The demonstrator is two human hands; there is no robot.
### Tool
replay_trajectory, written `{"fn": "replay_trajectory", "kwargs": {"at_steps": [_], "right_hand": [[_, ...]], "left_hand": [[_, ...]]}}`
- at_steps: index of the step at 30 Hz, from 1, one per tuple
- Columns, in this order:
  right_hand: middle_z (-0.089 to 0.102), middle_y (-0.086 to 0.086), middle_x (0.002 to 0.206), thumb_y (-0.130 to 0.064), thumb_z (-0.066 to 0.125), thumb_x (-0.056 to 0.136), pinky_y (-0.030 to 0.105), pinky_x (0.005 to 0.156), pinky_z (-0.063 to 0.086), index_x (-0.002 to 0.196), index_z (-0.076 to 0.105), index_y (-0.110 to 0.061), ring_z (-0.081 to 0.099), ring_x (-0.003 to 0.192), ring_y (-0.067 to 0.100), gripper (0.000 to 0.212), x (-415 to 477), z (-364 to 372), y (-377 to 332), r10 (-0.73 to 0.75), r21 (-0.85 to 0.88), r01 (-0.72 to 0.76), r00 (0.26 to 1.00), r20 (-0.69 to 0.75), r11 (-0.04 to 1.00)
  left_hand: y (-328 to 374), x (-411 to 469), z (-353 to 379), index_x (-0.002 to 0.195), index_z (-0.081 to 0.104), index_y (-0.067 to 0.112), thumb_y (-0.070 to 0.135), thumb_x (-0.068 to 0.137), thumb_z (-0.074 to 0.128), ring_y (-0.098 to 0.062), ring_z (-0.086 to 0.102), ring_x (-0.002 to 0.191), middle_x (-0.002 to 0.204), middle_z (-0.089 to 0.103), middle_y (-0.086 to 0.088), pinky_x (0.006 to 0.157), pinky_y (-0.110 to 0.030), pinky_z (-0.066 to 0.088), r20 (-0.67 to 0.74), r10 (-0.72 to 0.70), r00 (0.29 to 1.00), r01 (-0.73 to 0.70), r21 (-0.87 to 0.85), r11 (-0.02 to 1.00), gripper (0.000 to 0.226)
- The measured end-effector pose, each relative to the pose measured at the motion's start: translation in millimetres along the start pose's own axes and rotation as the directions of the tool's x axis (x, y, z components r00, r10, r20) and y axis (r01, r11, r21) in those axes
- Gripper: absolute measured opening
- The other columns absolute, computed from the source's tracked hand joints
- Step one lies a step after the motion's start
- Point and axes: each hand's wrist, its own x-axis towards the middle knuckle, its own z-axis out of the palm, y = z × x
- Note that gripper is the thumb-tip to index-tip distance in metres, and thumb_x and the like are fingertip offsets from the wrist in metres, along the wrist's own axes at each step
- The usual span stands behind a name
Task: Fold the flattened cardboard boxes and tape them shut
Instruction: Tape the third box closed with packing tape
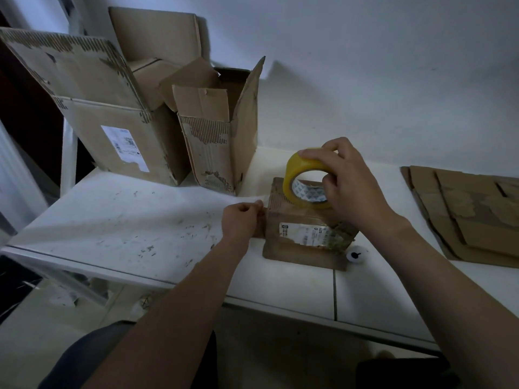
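A small folded cardboard box (297, 242) with a white label lies on the white table (112, 220). My right hand (345, 181) grips a yellow roll of clear tape (297, 169) just above the box's far end. A strip of clear tape runs from the roll leftwards across the box top. My left hand (241, 220) pinches the strip's free end at the box's left edge.
Two larger opened boxes (112, 113) (219, 130) stand at the table's back left against the wall. Flattened cardboard sheets (471, 211) lie at the right. A small white round object (355, 255) sits by the box's near right corner.
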Motion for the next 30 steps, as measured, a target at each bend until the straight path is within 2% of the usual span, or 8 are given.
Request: {"fn": "replay_trajectory", "kwargs": {"at_steps": [7,10,18,21,23,25,28,30], "right_hand": [[0.045,0.003,0.127,0.013,0.046,0.082,0.043,0.077,0.051,0.132,0.059,-0.035,0.048,0.109,0.026,0.071,-2.3,3.8,-1.7,0.040,0.005,-0.040,0.999,-0.018,0.999],[0.045,0.001,0.127,0.015,0.045,0.081,0.044,0.080,0.051,0.133,0.059,-0.036,0.047,0.111,0.025,0.073,-1.7,5.7,-3.6,0.048,0.012,-0.048,0.999,-0.018,0.999],[0.046,0.002,0.127,0.016,0.043,0.080,0.038,0.083,0.048,0.133,0.061,-0.034,0.047,0.112,0.026,0.075,1.2,8.9,-3.5,0.041,0.025,-0.040,0.999,-0.026,0.999],[0.045,0.001,0.128,0.017,0.043,0.080,0.027,0.080,0.042,0.134,0.060,-0.035,0.047,0.114,0.025,0.076,0.2,8.7,0.9,0.052,0.039,-0.051,0.999,-0.012,0.998],[0.043,0.000,0.127,0.017,0.041,0.080,0.023,0.081,0.041,0.135,0.058,-0.035,0.048,0.114,0.024,0.078,-1.0,6.9,4.5,0.051,0.067,-0.051,0.999,-0.001,0.996],[0.041,-0.002,0.125,0.018,0.038,0.080,0.023,0.084,0.044,0.136,0.056,-0.036,0.051,0.110,0.022,0.080,-2.8,4.9,6.7,0.042,0.126,-0.044,0.999,0.013,0.991],[0.039,-0.002,0.127,0.021,0.037,0.082,0.020,0.093,0.046,0.141,0.051,-0.035,0.050,0.111,0.015,0.082,-5.9,4.3,7.5,0.027,0.216,-0.036,0.999,0.042,0.976],[0.040,-0.001,0.132,0.017,0.042,0.088,0.021,0.099,0.046,0.147,0.044,-0.032,0.050,0.117,0.013,0.077,-11.7,5.0,10.1,0.034,0.274,-0.046,0.998,0.049,0.960]], "left_hand": [[-9.9,2.7,7.5,0.068,0.074,0.019,0.033,0.092,0.066,-0.034,0.073,0.068,0.066,0.073,-0.010,0.075,-0.052,0.061,0.072,0.074,0.995,-0.081,0.097,0.992,0.029],[-6.4,-1.7,2.7,0.079,0.077,0.017,0.043,0.094,0.061,-0.030,0.072,0.070,0.067,0.073,-0.007,0.078,-0.049,0.061,0.101,0.100,0.990,-0.120,0.212,0.970,0.034],[7.5,-12.1,-9.4,0.119,0.070,0.015,0.031,0.103,0.047,-0.025,0.063,0.108,0.112,0.069,-0.005,0.088,-0.031,0.045,0.158,0.210,0.965,-0.263,0.545,0.796,0.032],[21.3,-10.5,-10.0,0.132,0.060,0.015,0.019,0.106,0.038,-0.020,0.054,0.125,0.133,0.061,-0.003,0.097,-0.026,0.037,0.138,0.458,0.878,-0.472,0.407,0.782,0.034],[27.3,-12.5,-6.4,0.143,0.049,0.015,0.025,0.107,0.035,-0.018,0.043,0.137,0.146,0.051,-0.004,0.110,-0.029,0.032,0.298,0.606,0.738,-0.675,0.331,0.659,0.040],[24.5,-18.5,-1.1,0.151,0.036,0.016,0.044,0.105,0.032,-0.022,0.030,0.147,0.156,0.039,-0.005,0.118,-0.045,0.030,0.519,0.587,0.622,-0.781,0.351,0.517,0.054],[17.2,-25.8,1.3,0.159,0.011,0.018,0.059,0.100,0.031,-0.018,0.005,0.154,0.168,0.010,0.000,0.121,-0.054,0.021,0.600,0.479,0.641,-0.768,0.496,0.405,0.075],[19.0,-30.0,0.5,0.160,0.007,0.019,0.064,0.097,0.030,-0.018,0.002,0.154,0.168,0.006,0.003,0.119,-0.059,0.023,0.586,0.471,0.659,-0.750,0.559,0.354,0.081]]}}
